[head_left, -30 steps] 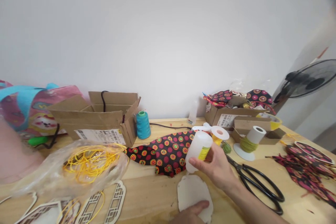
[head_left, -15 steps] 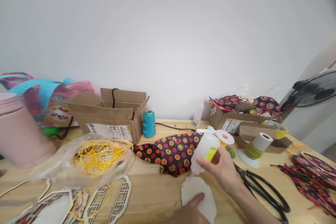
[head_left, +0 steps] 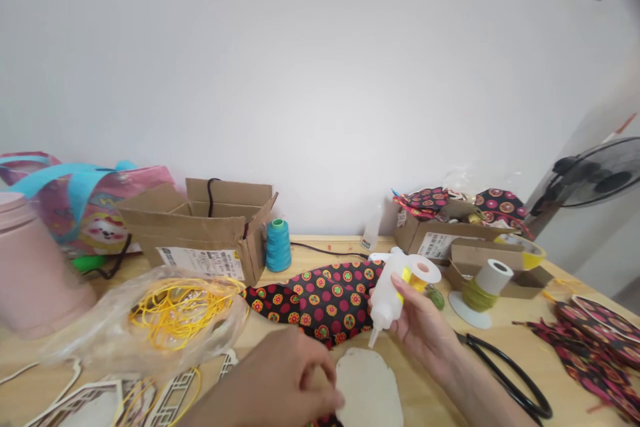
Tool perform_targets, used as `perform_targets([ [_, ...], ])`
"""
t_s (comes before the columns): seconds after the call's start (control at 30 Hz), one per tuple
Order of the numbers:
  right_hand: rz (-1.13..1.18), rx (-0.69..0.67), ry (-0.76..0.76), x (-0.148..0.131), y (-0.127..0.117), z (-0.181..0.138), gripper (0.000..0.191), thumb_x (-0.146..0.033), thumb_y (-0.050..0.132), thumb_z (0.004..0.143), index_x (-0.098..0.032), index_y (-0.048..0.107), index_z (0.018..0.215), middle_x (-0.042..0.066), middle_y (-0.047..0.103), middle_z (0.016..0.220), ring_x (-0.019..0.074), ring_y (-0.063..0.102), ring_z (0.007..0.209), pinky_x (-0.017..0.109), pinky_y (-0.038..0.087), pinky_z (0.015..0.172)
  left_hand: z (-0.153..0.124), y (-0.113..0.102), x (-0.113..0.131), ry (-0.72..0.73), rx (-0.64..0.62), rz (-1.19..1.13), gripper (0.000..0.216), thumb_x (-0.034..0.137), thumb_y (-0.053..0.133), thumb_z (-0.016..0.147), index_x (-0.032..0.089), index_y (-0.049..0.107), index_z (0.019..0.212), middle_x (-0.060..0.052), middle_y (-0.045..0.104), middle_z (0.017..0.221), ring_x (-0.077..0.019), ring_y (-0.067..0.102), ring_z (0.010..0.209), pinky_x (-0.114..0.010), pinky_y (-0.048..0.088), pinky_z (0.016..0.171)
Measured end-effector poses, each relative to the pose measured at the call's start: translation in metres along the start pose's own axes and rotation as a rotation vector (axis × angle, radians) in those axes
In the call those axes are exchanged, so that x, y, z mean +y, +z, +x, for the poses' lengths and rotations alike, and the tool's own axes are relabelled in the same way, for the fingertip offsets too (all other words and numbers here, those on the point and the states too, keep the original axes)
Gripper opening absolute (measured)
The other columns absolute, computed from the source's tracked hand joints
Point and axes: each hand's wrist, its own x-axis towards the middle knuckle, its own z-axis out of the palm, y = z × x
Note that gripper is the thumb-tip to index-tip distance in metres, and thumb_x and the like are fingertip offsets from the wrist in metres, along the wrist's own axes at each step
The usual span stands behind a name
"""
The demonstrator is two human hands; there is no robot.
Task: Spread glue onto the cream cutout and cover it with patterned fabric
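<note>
My right hand (head_left: 423, 327) is wrapped round a white squeeze glue bottle (head_left: 387, 300) with a yellow label. It tilts nozzle down, the tip close to the top edge of a pale, scallop-edged board (head_left: 370, 387) on the table. To the left of the board is my left hand (head_left: 287, 377), its fingers curled in, thumb near the board's edge. A bit of dark patterned fabric (head_left: 327, 421) shows just under those fingers; whether they grip it is hidden. Behind both hands lies a larger piece of black flowered fabric (head_left: 325, 300).
Black-handled scissors (head_left: 510, 370) lie right of my right hand, near a spool of green cord (head_left: 477, 293). At left are a plastic bag of yellow cord (head_left: 185, 310), cut-out frames (head_left: 165, 400) and a pink container (head_left: 35, 267). Behind stand a cardboard box (head_left: 200, 233) and blue thread (head_left: 278, 247).
My left hand has come off the pale board and moved left. The glue bottle has been turned more upright, its nozzle now visible near the board's top edge. The view has shifted slightly.
</note>
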Motion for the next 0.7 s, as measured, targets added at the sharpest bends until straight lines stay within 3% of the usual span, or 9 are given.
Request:
perform_targets([
  [0.13,0.013,-0.054,0.013,0.002,0.002,-0.002,0.014,-0.022,0.066,0.072,-0.014,0.061,0.084,0.002,0.07,0.069,0.0151,0.065,0.056,0.023,0.053,0.05,0.007,0.003,0.004,-0.022,0.206,0.021,0.034,0.05,0.056,0.068,0.024,0.067,0.087,0.004,0.06,0.055,-0.012,0.051,0.051,-0.02,0.031,0.048],
  [0.33,0.015,-0.14,-0.078,0.011,0.004,-0.005,0.012,-0.02,0.064,0.075,-0.016,0.062,0.086,0.001,0.068,0.074,0.0118,0.062,0.062,0.02,0.051,0.055,0.017,0.024,0.015,0.015,0.29,-0.114,0.027,0.04,0.05,0.076,0.019,0.065,0.069,0.001,0.063,0.063,-0.0139,0.055,0.061,-0.022,0.035,0.055],
  [0.43,-0.039,-0.136,-0.123,0.012,0.005,-0.006,0.015,-0.02,0.066,0.073,-0.015,0.062,0.087,0.001,0.066,0.072,0.0113,0.06,0.06,0.019,0.049,0.052,0.019,0.027,0.012,-0.012,0.289,-0.203,0.029,0.032,0.044,0.08,0.018,0.062,0.063,0.001,0.061,0.061,-0.0139,0.054,0.062,-0.022,0.035,0.058],
  [0.6,-0.051,-0.163,-0.158,0.007,0.007,-0.006,0.014,-0.021,0.066,0.074,-0.015,0.061,0.086,0.0,0.065,0.069,0.0095,0.056,0.054,0.018,0.046,0.047,0.022,0.03,0.005,-0.037,0.208,-0.558,0.027,0.031,0.047,0.079,0.015,0.056,0.059,0.004,0.054,0.054,-0.0108,0.048,0.056,-0.021,0.036,0.057],
  [0.7,-0.027,-0.18,-0.129,0.007,0.006,-0.007,0.012,-0.021,0.065,0.074,-0.015,0.063,0.085,0.0,0.066,0.07,0.0104,0.059,0.055,0.018,0.047,0.048,0.022,0.03,0.005,-0.028,0.185,-0.642,0.025,0.032,0.049,0.078,0.015,0.057,0.062,0.004,0.055,0.054,-0.0103,0.048,0.055,-0.02,0.037,0.056],
])
